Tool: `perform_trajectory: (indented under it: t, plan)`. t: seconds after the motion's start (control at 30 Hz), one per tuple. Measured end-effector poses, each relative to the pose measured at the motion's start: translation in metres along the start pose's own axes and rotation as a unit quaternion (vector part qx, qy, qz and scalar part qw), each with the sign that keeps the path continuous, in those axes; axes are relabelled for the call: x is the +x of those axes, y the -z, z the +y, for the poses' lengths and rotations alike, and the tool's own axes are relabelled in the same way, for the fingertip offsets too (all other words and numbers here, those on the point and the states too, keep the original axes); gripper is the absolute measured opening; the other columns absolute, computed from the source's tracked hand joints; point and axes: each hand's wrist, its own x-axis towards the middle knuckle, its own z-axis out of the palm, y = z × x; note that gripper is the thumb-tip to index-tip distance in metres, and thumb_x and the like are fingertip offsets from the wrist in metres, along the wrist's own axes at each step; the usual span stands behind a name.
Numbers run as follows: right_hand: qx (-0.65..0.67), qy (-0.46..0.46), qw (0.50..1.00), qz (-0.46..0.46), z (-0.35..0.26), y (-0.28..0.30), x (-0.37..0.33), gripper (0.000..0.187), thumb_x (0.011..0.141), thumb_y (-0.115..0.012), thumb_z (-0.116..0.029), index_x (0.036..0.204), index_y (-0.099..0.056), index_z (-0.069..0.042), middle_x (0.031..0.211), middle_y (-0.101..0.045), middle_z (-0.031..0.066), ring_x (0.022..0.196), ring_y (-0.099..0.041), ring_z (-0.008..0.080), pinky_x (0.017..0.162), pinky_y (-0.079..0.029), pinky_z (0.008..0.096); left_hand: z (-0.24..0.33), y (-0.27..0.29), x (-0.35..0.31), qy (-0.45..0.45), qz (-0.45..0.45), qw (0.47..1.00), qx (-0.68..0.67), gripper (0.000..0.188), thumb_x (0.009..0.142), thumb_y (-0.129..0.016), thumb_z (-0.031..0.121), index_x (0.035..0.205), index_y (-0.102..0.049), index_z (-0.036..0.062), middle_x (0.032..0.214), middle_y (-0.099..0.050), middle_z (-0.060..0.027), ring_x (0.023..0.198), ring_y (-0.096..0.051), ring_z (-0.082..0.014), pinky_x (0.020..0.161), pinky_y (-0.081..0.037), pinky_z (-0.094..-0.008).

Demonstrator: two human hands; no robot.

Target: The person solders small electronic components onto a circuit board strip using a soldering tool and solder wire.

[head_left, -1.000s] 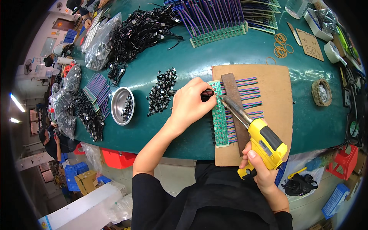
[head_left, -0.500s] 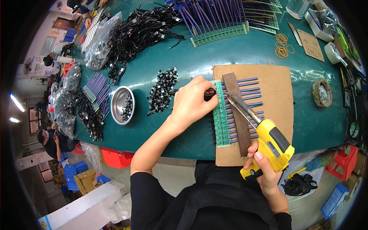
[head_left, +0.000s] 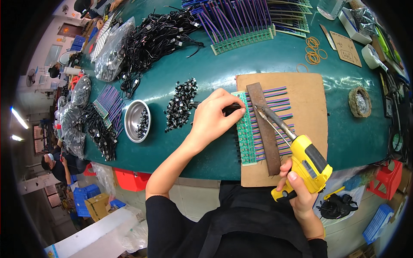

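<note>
Looks like we're at the soldering step: our left hand (head_left: pixel 213 114) pinches a black cable (head_left: pixel 231 109) between thumb and fingers at the green PCB panel (head_left: pixel 246 144), which lies on cardboard (head_left: pixel 307 103), a rusty metal bar (head_left: pixel 269 148) across its wires (head_left: pixel 277 101). Our right hand (head_left: pixel 300 190) is wrapped around the yellow soldering gun (head_left: pixel 310 160), tip over the bar. Next move probably calls for steady cable, tip to joint.

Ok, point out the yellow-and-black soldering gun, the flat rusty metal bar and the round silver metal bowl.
Yellow-and-black soldering gun (head_left: pixel 300 155): head view, on its yellow body.
Flat rusty metal bar (head_left: pixel 265 135): head view, on its brown face.
Round silver metal bowl (head_left: pixel 132 118): head view, on its bare inner wall.
</note>
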Motion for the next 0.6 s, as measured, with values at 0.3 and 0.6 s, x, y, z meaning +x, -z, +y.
perform_trajectory:
  t: [0.3, 0.6]
  plan:
    - [0.003, 0.0, 1.0, -0.009, -0.001, 0.002, -0.002, 0.04, 0.081, -0.056, -0.006, 0.118, -0.046, 0.005, 0.091, -0.056, 0.0145, 0.078, -0.058, 0.0171, 0.054, -0.054, 0.0268, -0.004, -0.018, 0.001, -0.077, 0.082, 0.984, 0.137, 0.011, 0.069, -0.066, 0.011, 0.074, -0.058, 0.0054, 0.075, -0.05, -0.0058, 0.068, -0.055, -0.0204, 0.06, -0.046, -0.0311]
    - [-0.01, 0.001, 1.0, -0.025, 0.0, 0.006, -0.002, 0.043, 0.08, -0.057, -0.007, 0.12, -0.046, 0.004, 0.096, -0.057, 0.0156, 0.085, -0.058, 0.019, 0.058, -0.056, 0.0284, 0.0, -0.009, 0.002, -0.125, 0.036, 0.981, 0.146, 0.013, 0.068, -0.067, 0.008, 0.078, -0.06, 0.0055, 0.076, -0.052, -0.0059, 0.071, -0.057, -0.0213, 0.062, -0.047, -0.0313]
